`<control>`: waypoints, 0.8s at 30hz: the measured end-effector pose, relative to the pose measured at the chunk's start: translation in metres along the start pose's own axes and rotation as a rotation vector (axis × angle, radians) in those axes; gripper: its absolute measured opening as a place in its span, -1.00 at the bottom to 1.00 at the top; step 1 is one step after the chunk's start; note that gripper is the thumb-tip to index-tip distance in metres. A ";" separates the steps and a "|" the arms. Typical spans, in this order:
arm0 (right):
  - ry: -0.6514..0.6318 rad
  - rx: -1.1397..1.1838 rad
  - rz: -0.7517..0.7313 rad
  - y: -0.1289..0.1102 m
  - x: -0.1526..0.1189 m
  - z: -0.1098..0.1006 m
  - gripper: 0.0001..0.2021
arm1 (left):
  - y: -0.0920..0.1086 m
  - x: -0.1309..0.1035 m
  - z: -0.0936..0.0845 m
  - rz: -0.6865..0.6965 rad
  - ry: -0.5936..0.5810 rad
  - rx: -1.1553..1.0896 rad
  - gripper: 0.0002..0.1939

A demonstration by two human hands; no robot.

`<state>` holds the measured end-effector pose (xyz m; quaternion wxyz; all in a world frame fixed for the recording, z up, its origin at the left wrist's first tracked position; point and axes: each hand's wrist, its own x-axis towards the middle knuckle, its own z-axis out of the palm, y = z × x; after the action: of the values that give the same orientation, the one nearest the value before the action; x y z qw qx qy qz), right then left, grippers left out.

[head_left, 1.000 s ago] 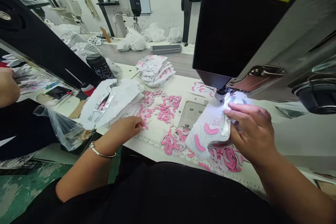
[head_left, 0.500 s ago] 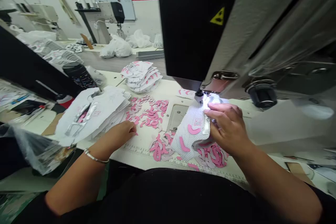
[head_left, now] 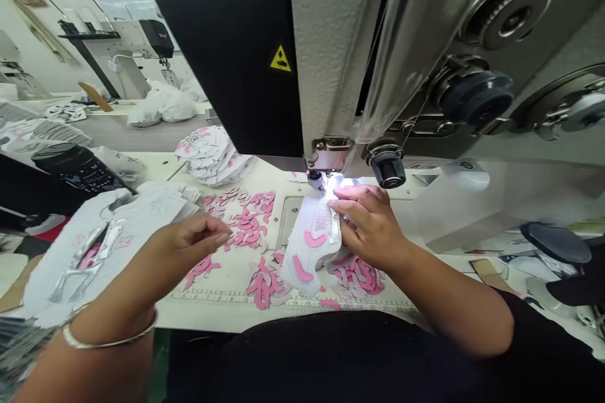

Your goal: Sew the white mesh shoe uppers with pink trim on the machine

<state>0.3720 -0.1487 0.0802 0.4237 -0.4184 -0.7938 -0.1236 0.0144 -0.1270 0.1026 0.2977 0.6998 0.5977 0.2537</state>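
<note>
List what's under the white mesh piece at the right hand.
Beside the mesh piece: pink cutouts at its lower edges, metal plate at its left. Whatever lies underneath is covered.

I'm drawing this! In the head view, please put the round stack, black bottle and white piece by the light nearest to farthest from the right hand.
1. White piece: touching the right hand.
2. Round stack: ahead, to the left.
3. Black bottle: far left.
</note>
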 end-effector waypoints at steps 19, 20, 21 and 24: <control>-0.378 0.789 0.389 -0.035 0.014 -0.042 -0.66 | 0.108 -0.004 0.098 1.147 0.140 -0.131 -0.59; -0.359 0.738 0.358 -0.035 0.013 -0.039 -0.65 | 0.109 -0.005 0.099 1.078 0.158 -0.170 -0.65; -0.334 0.677 0.316 -0.035 0.012 -0.037 -0.65 | 0.110 -0.006 0.100 0.965 0.152 -0.215 -0.71; -0.282 0.513 0.187 -0.035 0.008 -0.031 -0.64 | 0.111 -0.008 0.099 0.583 -0.027 -0.371 -0.89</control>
<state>0.3604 -0.1828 0.1109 0.4108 -0.3820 -0.8081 0.1797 0.1599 -0.1584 0.1141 0.3427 0.7785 0.3120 0.4232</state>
